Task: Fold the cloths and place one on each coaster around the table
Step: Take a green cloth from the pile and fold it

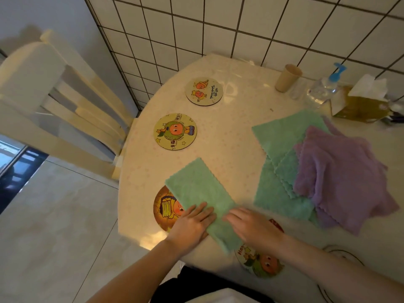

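A folded green cloth [200, 194] lies near the table's front edge, partly covering an orange round coaster [162, 207]. My left hand [193, 223] rests flat on the cloth's near left edge, fingers together. On its near right part presses my right hand [254, 229], also flat. A second coaster [260, 264] peeks out under my right wrist. Two bare coasters sit farther off: a green-character coaster [175, 131] and a smaller coaster [204, 91] behind it. A pile of unfolded green cloths [282, 136] and purple cloths [336, 171] lies to the right.
A beige cup [287, 78], a clear pump bottle [323, 88] and a tissue box [363, 103] stand at the table's back right by the tiled wall. A cream chair [65, 110] stands left of the round table [229, 119]. Another round mat [341, 256] shows at the lower right.
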